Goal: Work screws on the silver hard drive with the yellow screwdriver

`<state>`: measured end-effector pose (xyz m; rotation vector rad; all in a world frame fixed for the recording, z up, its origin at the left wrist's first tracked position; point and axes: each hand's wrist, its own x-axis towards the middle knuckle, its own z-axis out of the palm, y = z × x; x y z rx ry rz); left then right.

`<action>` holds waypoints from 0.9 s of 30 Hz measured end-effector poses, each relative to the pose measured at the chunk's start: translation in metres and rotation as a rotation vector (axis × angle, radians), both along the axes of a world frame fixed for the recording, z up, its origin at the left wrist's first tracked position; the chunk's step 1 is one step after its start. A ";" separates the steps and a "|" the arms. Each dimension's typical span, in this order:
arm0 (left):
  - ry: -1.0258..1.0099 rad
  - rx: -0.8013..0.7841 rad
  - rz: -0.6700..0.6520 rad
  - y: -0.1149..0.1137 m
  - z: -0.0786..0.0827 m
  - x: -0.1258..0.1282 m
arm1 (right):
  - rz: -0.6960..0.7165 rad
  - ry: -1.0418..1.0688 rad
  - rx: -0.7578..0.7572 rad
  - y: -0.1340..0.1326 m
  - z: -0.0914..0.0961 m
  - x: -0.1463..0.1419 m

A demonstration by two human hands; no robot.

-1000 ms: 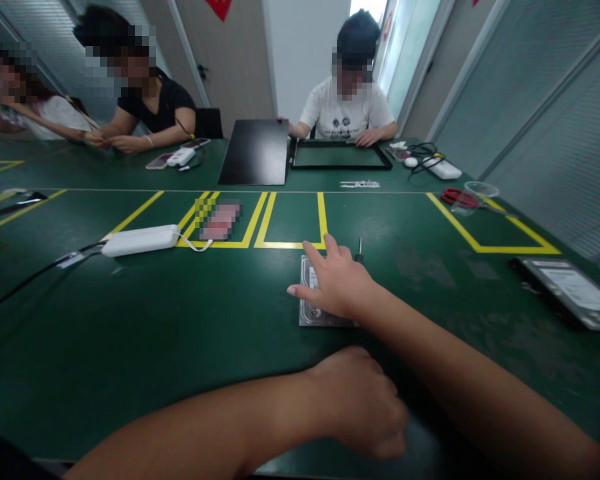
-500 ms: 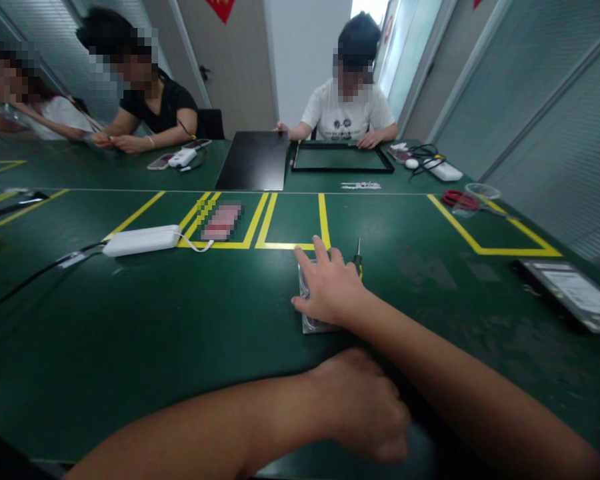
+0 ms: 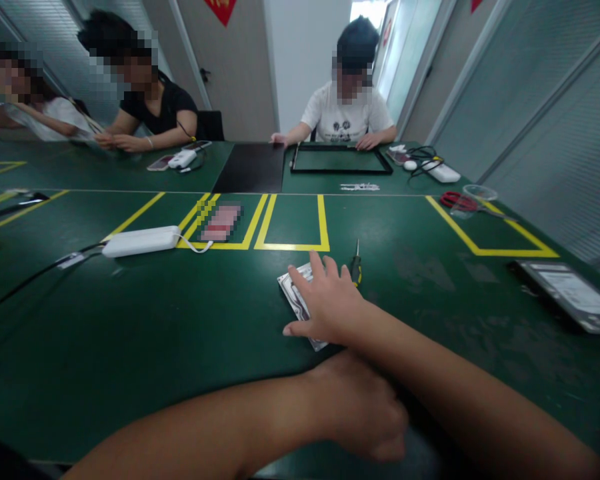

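The green table [image 3: 130, 360] is filling most of what I'm seeing, and the yellow tape [image 3: 324, 223] on it is presumably marking out places. The drive [image 3: 298, 303] is lying on bare green, and I'm counting clock hours from it. Just past 12, a co-worker in a white shirt [image 3: 347, 120] is sitting with one hand at the edge of a black panel [image 3: 250, 170] towards 11 and the other at a black frame [image 3: 343, 172], probably steadying both. At 3, well apart, a labelled unit [image 3: 573, 293] is lying alone. Near 10, a white bar [image 3: 141, 241] is running a cord [image 3: 195, 247] towards a phone [image 3: 223, 223], likely sitting close because the cord is short.

At 5, the left hand [image 3: 364, 403] is resting low, knuckles bent; its fingertips are hiding underneath, so I can't tell whether they're clenching anything. The right hand [image 3: 333, 301] is lying palm down over the drive, fingers fanning out and grasping nothing, thumb jutting past the edge between 7 and 8. That spread is probably steadying the drive, which is sitting askew. Between 1 and 2, a screwdriver [image 3: 357, 268] is pointing towards 12, its handle lying just beside the hand, seemingly for easy reach.
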<state>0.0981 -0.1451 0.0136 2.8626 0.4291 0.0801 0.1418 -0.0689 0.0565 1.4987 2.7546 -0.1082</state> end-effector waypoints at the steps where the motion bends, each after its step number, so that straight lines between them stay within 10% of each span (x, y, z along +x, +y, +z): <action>1: 0.000 -0.013 -0.010 0.000 -0.002 0.000 | -0.044 -0.022 0.009 -0.003 0.000 -0.001; 27: -0.023 -0.027 -0.046 0.000 -0.005 0.000 | -0.168 -0.129 0.032 -0.014 0.004 0.000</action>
